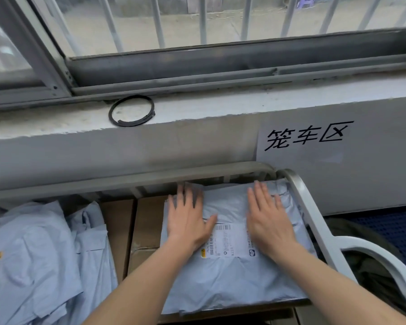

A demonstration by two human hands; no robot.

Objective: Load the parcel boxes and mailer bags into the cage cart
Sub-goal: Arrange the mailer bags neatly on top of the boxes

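both hands (227, 221) flat on mailer bag (230, 277)

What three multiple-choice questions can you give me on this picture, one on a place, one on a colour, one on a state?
1. Where does the black ring lie? A. on the window sill B. in the cart C. on the floor
2. What colour is the mailer bag under the left hand and right hand? A. red B. pale blue-grey C. black
3. How do the hands lie? A. gripping a rail B. fists, held clear C. flat on the bag, fingers straight
Answers: 1 A, the ring rests on the sill; 2 B, its plastic is pale blue-grey around the white label; 3 C, both palms lie flat on the bag.
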